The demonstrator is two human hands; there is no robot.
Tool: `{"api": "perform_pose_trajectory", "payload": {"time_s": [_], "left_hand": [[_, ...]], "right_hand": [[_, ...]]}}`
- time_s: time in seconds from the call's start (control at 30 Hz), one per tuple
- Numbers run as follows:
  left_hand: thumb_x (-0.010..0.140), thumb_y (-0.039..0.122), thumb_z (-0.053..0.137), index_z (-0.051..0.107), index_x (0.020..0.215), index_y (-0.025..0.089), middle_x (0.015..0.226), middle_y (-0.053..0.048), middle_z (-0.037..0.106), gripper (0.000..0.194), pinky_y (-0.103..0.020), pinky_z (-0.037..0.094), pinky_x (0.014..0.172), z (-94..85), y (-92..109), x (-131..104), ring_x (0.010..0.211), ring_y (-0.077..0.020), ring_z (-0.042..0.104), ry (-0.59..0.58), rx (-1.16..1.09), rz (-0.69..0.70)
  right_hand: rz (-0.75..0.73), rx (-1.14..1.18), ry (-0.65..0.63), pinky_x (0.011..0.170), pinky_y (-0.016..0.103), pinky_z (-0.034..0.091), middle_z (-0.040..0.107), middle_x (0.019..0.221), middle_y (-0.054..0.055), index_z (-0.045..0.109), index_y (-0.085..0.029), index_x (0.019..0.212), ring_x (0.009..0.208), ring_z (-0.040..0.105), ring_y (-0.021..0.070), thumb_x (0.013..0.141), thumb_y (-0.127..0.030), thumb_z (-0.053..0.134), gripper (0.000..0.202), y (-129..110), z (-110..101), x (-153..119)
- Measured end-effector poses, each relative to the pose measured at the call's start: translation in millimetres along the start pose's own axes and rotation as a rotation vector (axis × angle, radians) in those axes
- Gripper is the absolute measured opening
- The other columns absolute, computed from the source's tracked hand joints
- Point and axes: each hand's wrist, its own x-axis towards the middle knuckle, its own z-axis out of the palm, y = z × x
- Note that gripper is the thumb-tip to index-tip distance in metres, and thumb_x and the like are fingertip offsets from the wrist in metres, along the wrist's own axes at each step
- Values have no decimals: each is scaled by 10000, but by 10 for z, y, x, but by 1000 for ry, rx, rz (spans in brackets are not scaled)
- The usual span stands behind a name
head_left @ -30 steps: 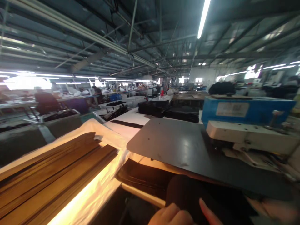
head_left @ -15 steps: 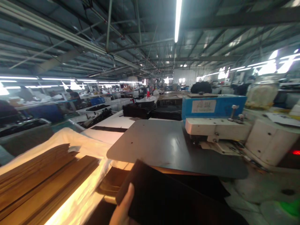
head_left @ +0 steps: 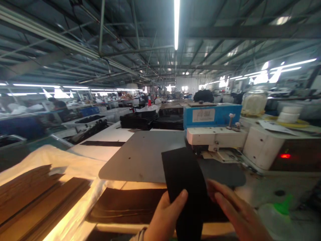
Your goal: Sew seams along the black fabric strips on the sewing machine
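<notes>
A flat black panel (head_left: 184, 170), of leather or cloth, is held up in front of me with its far end over the grey metal plate. My left hand (head_left: 167, 214) grips its left edge, thumb on top and fingers hidden beneath. At the right edge, my right hand (head_left: 233, 207) has its fingers bent together, pinching the panel; the fingertips are partly hidden. Below and to the left lies a stack of dark panels (head_left: 127, 204) under the near edge of the plate (head_left: 140, 160).
A sewing machine (head_left: 217, 137) with a blue top stands to the right of the plate. Piles of black pieces (head_left: 137, 120) lie behind it. Brown strips (head_left: 50, 201) rest at left on pale sheeting (head_left: 82, 160). A green-topped bottle (head_left: 278, 211) is at lower right.
My view has turned right. The black panel has swung more upright and over the plate in my left hand. My right hand has come into view at its right edge.
</notes>
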Motion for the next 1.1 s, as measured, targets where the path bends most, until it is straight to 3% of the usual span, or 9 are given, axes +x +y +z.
{"api": "perform_pose_trajectory", "payload": {"time_s": [0.07,0.23,0.33,0.4,0.47,0.6,0.67,0.87,1.1], "left_hand": [[682,408,668,619,1027,105,972,-123,657,462,-416,411,909,82,-84,-12,956,-287,581,-72,-5,-17],[716,403,634,582,1085,123,993,-106,640,466,-382,413,903,110,-119,95,972,-260,563,-223,102,47],[750,374,587,459,1218,177,1098,-101,573,523,-336,457,815,-6,33,299,953,-226,554,-136,290,220],[774,333,546,365,1280,212,1153,-101,516,551,-325,462,770,-87,161,456,963,-213,530,34,514,398],[793,287,515,394,1260,233,1164,-84,496,485,-339,427,824,-132,256,594,1007,-205,490,87,837,564],[820,324,489,565,1088,275,1088,-35,548,282,-374,372,865,-90,284,764,991,-208,476,-162,1428,633],[834,362,466,575,1071,283,1075,-27,554,273,-369,373,843,-53,256,813,982,-210,473,-187,1562,617],[848,370,440,549,1100,287,1112,-17,531,287,-350,358,867,-57,219,894,1008,-199,459,-179,1597,632],[849,365,437,557,1087,268,1116,-28,532,284,-359,364,861,-74,223,909,1004,-207,465,-189,1582,649]], "right_hand": [[-55,-20,96,968,368,382,588,1134,68,533,-231,1166,1128,467,221,790,-511,442,477,-147,-45,207],[-140,-104,161,881,319,454,620,1090,51,597,-209,1084,1033,545,210,788,-452,465,405,-304,-52,478],[-159,-234,237,878,323,450,627,1076,52,620,-194,1041,1024,551,213,773,-411,483,371,-228,-133,625],[-153,-319,218,881,331,445,627,1074,58,618,-179,1045,1023,553,214,777,-378,472,365,-130,-202,753],[-144,-411,170,885,342,439,626,1073,69,609,-163,1059,1018,556,214,787,-335,455,357,-14,-254,886],[-127,-640,87,886,358,425,621,1076,101,595,-139,1076,1008,561,219,807,-252,427,336,166,-284,1093],[-111,-739,43,856,351,438,628,1058,116,592,-130,1075,986,572,223,818,-234,419,327,191,-281,1159],[-126,-908,14,810,310,449,654,979,118,613,-128,1018,945,587,216,830,-216,434,274,127,-243,1276],[-212,-1162,10,812,315,446,615,1044,160,565,-93,1083,933,587,216,852,-148,356,316,106,-142,1293]]}}
